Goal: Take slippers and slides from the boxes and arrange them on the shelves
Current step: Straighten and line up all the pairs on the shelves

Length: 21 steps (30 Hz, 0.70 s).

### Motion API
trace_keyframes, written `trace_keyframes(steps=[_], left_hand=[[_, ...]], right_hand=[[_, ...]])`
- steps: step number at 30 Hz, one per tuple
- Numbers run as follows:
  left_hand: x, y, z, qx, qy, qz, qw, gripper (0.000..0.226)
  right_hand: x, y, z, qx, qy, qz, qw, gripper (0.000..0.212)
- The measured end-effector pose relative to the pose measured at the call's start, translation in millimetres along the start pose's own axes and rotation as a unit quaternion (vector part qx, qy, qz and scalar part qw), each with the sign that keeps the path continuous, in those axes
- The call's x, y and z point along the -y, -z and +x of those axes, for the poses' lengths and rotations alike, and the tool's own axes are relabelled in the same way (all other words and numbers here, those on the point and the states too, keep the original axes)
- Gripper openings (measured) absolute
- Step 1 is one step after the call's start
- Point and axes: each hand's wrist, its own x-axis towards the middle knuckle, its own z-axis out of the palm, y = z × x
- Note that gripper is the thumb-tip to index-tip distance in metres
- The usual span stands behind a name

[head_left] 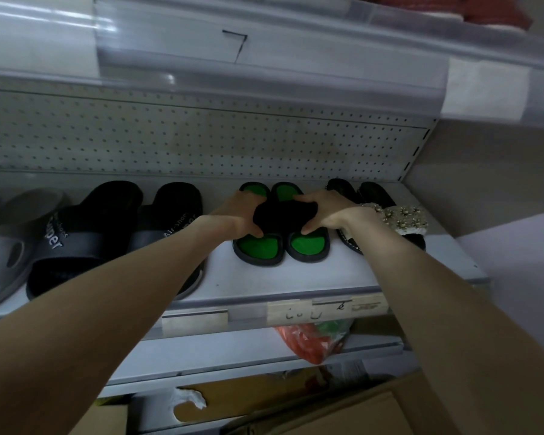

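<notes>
A pair of black slides with green footbeds (258,246) lies side by side on the white shelf (296,277), toes toward the pegboard. My left hand (237,215) grips the black strap of the left slide. My right hand (322,211) grips the strap of the right slide. Both soles rest flat on the shelf. The straps are partly hidden under my fingers.
Left of the pair stand black slides with white lettering (85,233) and a grey slide (4,246). To the right lies a black sandal with beaded strap (402,218). An upper shelf with a label marked 7 (236,42) overhangs. Below are orange bags (308,340) and cardboard boxes (343,412).
</notes>
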Motion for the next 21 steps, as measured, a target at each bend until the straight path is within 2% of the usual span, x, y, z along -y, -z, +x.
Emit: trace_keyframes(steps=[4, 9, 14, 21], left_hand=[[-2.1, 10.8, -2.4, 0.02, 0.001, 0.003, 1.0, 0.047], [1.6, 33.6, -16.3, 0.043, 0.005, 0.035, 0.998, 0.068], [25.6, 65.2, -47.4, 0.027, 0.025, 0.05, 0.998, 0.079], [78.4, 94.5, -104.5, 0.012, 0.063, 0.072, 0.995, 0.078]], right_hand=[[7.8, 6.2, -3.0, 0.004, 0.004, -0.034, 0.999, 0.085], [33.4, 21.4, -10.3, -0.012, 0.015, -0.06, 0.998, 0.079], [76.0, 21.7, -18.3, -0.012, 0.037, -0.063, 0.997, 0.074], [143.1, -9.1, -21.6, -0.011, 0.044, -0.054, 0.998, 0.07]])
